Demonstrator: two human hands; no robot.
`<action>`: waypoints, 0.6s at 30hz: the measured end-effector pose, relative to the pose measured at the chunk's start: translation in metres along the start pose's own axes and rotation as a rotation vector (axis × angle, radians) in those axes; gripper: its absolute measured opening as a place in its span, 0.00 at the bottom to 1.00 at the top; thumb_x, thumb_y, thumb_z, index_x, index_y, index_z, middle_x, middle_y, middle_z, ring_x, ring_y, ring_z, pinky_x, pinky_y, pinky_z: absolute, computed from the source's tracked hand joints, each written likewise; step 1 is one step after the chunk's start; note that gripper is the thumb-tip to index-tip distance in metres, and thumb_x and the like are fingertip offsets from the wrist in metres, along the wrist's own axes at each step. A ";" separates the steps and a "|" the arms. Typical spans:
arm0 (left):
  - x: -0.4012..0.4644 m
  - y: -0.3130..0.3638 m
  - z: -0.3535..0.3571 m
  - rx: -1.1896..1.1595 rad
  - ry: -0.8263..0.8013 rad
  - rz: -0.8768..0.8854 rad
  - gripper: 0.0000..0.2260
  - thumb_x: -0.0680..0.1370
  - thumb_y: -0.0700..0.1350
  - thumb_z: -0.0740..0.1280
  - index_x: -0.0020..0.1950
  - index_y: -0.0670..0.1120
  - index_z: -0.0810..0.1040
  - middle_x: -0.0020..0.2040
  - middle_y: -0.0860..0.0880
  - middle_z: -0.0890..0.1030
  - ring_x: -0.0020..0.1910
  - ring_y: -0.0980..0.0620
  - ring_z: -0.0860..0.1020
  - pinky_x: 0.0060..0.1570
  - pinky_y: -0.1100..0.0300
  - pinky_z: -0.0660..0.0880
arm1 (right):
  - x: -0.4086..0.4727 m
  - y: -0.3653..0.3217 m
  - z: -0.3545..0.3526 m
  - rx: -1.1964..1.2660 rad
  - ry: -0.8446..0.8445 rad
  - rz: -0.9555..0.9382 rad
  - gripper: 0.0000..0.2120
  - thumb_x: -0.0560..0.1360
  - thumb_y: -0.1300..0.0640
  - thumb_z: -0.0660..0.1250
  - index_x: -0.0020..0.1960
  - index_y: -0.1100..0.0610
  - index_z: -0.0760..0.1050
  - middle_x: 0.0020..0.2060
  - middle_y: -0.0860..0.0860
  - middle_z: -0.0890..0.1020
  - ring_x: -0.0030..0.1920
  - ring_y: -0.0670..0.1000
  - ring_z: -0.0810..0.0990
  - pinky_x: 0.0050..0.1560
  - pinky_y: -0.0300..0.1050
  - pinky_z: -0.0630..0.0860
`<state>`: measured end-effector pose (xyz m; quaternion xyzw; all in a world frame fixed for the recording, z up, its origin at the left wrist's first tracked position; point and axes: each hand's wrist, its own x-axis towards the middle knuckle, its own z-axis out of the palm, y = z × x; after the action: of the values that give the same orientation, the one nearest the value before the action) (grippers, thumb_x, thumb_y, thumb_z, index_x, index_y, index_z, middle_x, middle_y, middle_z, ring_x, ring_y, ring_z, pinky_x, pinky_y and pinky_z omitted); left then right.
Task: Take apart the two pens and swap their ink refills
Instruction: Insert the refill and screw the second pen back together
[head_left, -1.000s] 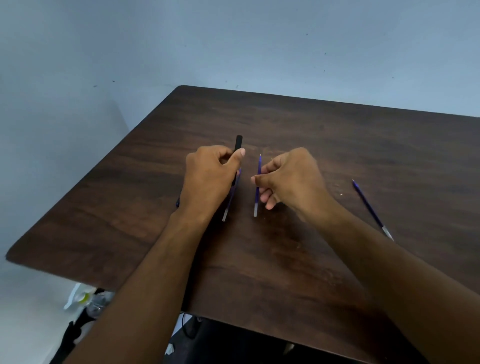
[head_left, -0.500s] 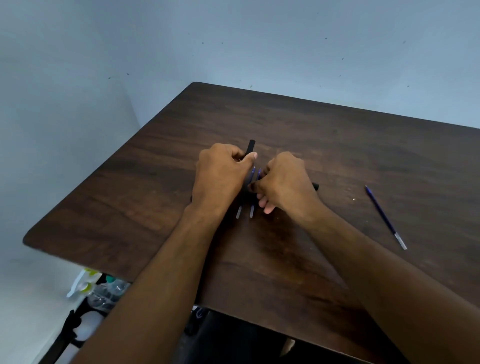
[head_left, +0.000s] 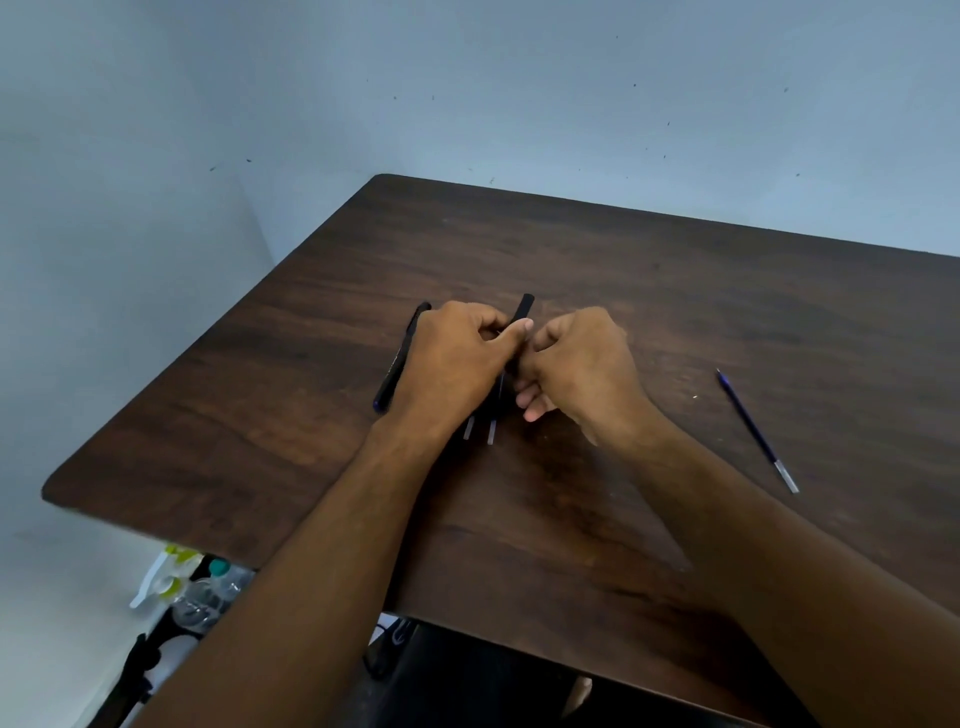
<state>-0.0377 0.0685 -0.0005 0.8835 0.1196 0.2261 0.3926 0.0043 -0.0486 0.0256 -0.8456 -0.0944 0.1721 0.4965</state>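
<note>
- Your left hand is still holding the black pen tube.
- Your right hand is now touching it, fingers curled; I cannot tell what they hold.

The right hand, which a second ago sat a little apart from the left hand, has closed in until its knuckles touch the left thumb beside the upright black pen barrel. The loose refill that lay in plain view between the hands is now mostly covered, and only two pale ends poke out on the near side of the barrel. A second black pen, earlier hidden behind the left hand, now shows lying to the left of that barrel.
</note>
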 end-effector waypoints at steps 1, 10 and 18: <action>-0.001 0.001 0.000 0.001 -0.009 0.016 0.09 0.78 0.54 0.69 0.43 0.51 0.86 0.33 0.56 0.83 0.34 0.63 0.80 0.34 0.70 0.74 | -0.001 0.002 -0.003 0.013 0.032 -0.020 0.05 0.77 0.66 0.69 0.44 0.68 0.80 0.34 0.63 0.84 0.35 0.62 0.85 0.41 0.62 0.84; -0.007 0.027 0.012 0.047 -0.263 0.102 0.10 0.78 0.58 0.68 0.46 0.55 0.84 0.35 0.52 0.82 0.36 0.54 0.80 0.38 0.52 0.79 | -0.012 0.016 -0.095 -0.182 0.175 -0.078 0.05 0.74 0.59 0.74 0.41 0.60 0.84 0.29 0.56 0.83 0.20 0.44 0.77 0.21 0.35 0.72; 0.004 0.054 0.026 0.137 -0.446 0.207 0.10 0.76 0.58 0.70 0.48 0.54 0.86 0.38 0.54 0.84 0.36 0.54 0.81 0.36 0.52 0.80 | -0.017 0.050 -0.160 -0.187 0.170 0.066 0.05 0.72 0.63 0.74 0.40 0.63 0.83 0.30 0.58 0.83 0.26 0.50 0.78 0.24 0.41 0.73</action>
<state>-0.0192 0.0177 0.0255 0.9435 -0.0458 0.0558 0.3233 0.0496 -0.2085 0.0569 -0.9023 -0.0398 0.1063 0.4160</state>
